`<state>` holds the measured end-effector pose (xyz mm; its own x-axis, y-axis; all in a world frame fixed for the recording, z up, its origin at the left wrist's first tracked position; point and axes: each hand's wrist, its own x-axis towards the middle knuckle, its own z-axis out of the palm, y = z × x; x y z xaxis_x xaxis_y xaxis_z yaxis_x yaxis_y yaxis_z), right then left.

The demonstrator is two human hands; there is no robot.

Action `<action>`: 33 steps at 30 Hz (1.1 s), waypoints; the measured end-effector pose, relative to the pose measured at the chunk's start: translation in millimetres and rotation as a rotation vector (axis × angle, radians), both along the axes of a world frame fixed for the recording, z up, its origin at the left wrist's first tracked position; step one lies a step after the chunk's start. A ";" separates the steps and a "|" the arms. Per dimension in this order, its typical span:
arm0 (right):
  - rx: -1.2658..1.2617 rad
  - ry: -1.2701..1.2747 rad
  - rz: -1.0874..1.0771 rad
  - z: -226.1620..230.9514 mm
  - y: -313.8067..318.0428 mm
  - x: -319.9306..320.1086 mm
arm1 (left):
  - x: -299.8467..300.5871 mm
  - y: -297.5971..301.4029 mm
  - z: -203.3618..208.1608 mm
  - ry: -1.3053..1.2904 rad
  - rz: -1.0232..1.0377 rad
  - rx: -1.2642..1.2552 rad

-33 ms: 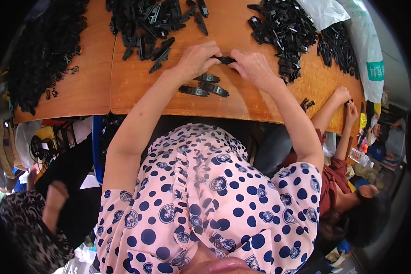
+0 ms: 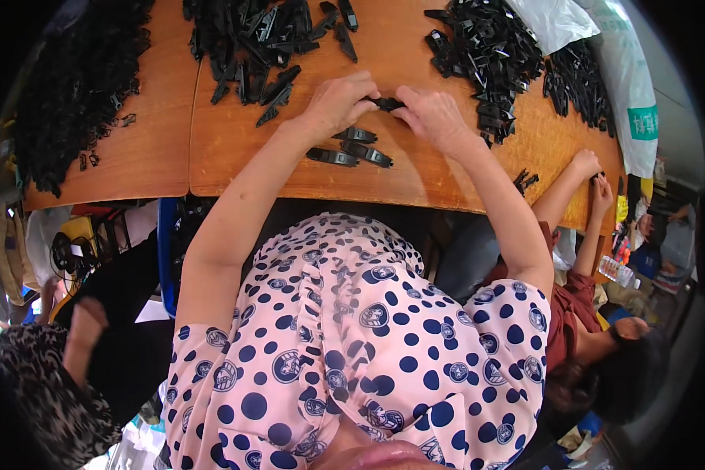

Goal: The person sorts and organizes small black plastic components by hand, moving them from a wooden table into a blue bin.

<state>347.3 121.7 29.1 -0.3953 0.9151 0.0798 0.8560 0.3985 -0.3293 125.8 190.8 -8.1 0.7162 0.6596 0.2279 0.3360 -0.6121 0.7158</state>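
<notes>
My left hand (image 2: pixel 335 103) and my right hand (image 2: pixel 435 119) meet over the orange wooden table (image 2: pixel 415 182). Together they pinch one small black plastic part (image 2: pixel 385 103) between their fingertips. Just below the hands, three finished-looking black plastic pieces (image 2: pixel 351 149) lie side by side on the table. A heap of loose black parts (image 2: pixel 251 43) sits beyond my left hand, and a second heap (image 2: pixel 486 51) lies beyond my right hand.
A dense mass of small black parts (image 2: pixel 66 94) covers the adjoining table at the left. A white bag (image 2: pixel 554 19) and a white sack (image 2: pixel 628 86) lie at the far right. Another person's hands (image 2: pixel 592 171) work at the right table edge; another person sits at the lower left (image 2: pixel 78 345).
</notes>
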 end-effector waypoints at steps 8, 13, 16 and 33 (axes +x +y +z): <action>0.271 -0.049 -0.114 14.9 15.4 29.2 | -8.5 29.5 7.5 0.025 0.016 0.163; 0.358 -0.395 -0.165 -1.1 40.0 46.5 | -1.1 70.2 21.0 0.360 0.075 0.687; 0.314 -0.459 -0.135 -6.9 46.4 44.3 | 10.8 75.0 24.4 0.530 -0.042 0.686; 0.331 0.043 -0.291 -14.8 -5.7 39.4 | 12.2 20.2 12.3 0.041 0.179 -0.132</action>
